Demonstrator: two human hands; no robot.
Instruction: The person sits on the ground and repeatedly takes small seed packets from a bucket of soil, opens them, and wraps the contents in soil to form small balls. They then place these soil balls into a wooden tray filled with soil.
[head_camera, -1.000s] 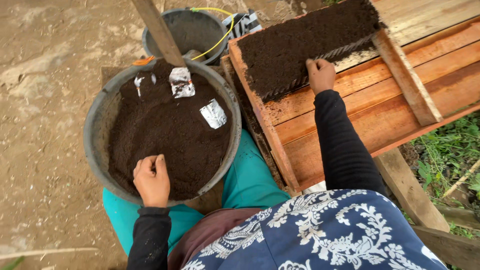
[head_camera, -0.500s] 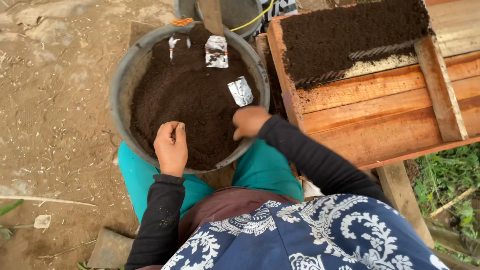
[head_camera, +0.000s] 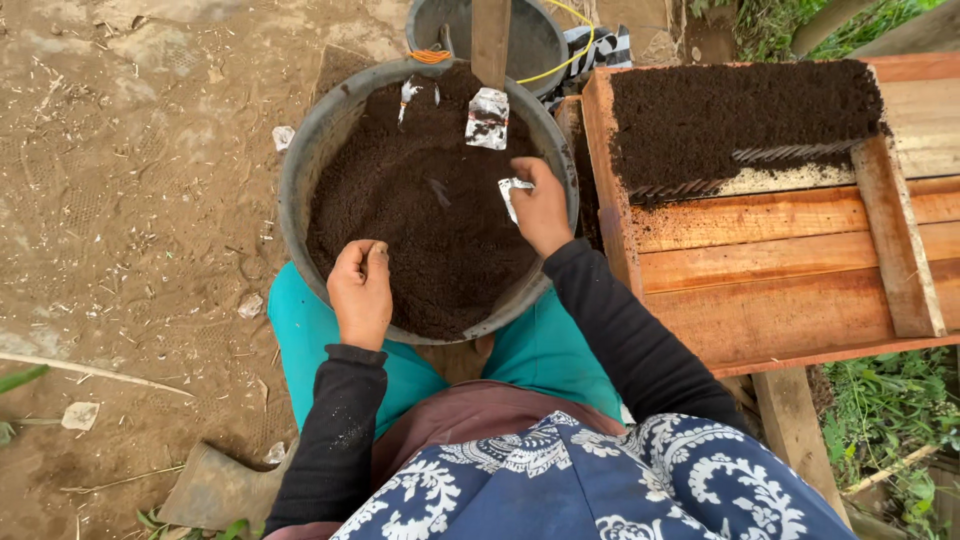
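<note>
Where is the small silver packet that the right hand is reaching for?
In the head view, the silver packet lies on the dark soil at the right side of the grey basin, under the right hand's fingertips, below another packet.

We see bare, trampled dirt ground (head_camera: 130, 200) strewn with straw bits and a few pale scraps (head_camera: 78, 415). A second grey bucket (head_camera: 540, 30) stands on it at the top, just behind the big grey basin (head_camera: 300, 170) of dark soil; whether the basin rests on the ground or on the lap we cannot tell. To the right stands a wooden bench (head_camera: 790, 290) of reddish planks with a raised edge. On its far end lies a slab of dark soil (head_camera: 730, 110) packed over a ribbed tray (head_camera: 790, 153), and a loose wooden slat (head_camera: 895, 240) lies across the planks. Grass (head_camera: 890, 420) grows beside the bench's leg.
</note>
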